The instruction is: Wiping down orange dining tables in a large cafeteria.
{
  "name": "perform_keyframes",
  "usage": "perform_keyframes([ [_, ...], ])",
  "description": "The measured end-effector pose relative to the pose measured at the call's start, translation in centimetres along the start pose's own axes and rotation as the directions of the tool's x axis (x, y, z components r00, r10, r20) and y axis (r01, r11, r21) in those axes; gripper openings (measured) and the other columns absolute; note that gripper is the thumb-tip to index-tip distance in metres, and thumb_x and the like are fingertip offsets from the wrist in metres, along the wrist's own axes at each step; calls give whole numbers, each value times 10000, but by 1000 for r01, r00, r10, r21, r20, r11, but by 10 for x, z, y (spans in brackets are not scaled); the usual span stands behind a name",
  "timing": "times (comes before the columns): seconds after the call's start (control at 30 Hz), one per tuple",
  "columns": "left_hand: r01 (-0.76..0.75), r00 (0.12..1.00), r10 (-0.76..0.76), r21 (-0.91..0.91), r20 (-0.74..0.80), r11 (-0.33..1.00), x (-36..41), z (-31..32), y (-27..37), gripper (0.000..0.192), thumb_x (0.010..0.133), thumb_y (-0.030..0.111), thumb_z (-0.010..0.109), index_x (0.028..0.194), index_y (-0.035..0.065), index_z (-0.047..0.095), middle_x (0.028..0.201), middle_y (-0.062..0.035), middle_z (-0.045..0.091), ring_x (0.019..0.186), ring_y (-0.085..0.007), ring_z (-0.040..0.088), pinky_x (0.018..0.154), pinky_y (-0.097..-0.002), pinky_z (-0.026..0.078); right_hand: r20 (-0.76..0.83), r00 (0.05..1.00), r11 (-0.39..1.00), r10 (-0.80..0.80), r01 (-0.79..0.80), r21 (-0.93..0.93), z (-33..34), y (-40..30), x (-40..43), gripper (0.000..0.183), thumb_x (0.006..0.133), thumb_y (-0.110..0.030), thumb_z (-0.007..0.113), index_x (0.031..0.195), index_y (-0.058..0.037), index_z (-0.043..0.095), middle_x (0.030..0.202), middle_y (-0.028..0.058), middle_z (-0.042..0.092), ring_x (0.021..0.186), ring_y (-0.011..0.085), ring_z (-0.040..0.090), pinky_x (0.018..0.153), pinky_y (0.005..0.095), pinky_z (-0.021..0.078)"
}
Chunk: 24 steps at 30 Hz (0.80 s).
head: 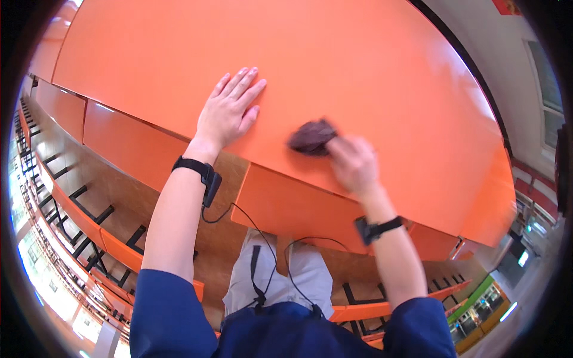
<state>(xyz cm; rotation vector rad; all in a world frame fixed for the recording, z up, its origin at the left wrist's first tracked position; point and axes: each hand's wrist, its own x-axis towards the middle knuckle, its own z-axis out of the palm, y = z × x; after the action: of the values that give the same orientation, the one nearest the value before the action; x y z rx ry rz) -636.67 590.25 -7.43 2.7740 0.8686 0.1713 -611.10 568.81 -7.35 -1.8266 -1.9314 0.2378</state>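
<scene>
My left hand (230,105) lies palm down on the orange tabletop (291,53), fingers slightly apart, holding nothing. To its right, my right hand (353,163) grips a bunched dark brown cloth (313,137) that rests against the same surface near its front edge. The right hand and the cloth are slightly blurred. Each wrist wears a black strap with a small dark device, and thin black cables run down in front of my body.
Orange benches (297,203) stand along the near side of the table, close before my legs. More rows of benches on black metal frames (103,215) stretch to the left and behind. A pale wall with a window (548,98) rises beyond the right end.
</scene>
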Motion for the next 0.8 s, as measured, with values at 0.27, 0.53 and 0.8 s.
perform_keyframes([
  [0.27, -37, 999, 38, -66, 21, 997, 31, -5, 24, 544, 901, 212, 522, 1433, 118, 459, 1544, -121, 360, 1432, -302, 316, 1181, -452, 222, -133, 955, 913, 267, -294, -281, -4, 56, 56, 183, 834, -124, 586, 1004, -108, 652, 859, 134, 620, 790, 308, 621, 664, 441, 520],
  [0.53, -4, 998, 7, -60, 57, 998, 5, -16, 19, 556, 844, 215, 554, 1387, 103, 510, 1519, -142, 394, 1419, -304, 342, 1180, -476, 219, -126, 955, 883, 270, -298, -362, -80, 190, -35, 287, 860, -87, 582, 1137, -85, 657, 1029, 143, 671, 931, 344, 644, 794, 444, 529],
  [0.8, -34, 991, 48, -115, 123, 993, 18, -5, 33, 566, 817, 228, 560, 1364, 89, 524, 1521, -141, 392, 1424, -308, 332, 1182, -489, 200, -567, 588, 600, 577, -776, -194, -156, 350, 61, 318, 932, -206, 509, 1145, 1, 622, 1060, 215, 657, 1000, 388, 615, 881, 469, 487],
])
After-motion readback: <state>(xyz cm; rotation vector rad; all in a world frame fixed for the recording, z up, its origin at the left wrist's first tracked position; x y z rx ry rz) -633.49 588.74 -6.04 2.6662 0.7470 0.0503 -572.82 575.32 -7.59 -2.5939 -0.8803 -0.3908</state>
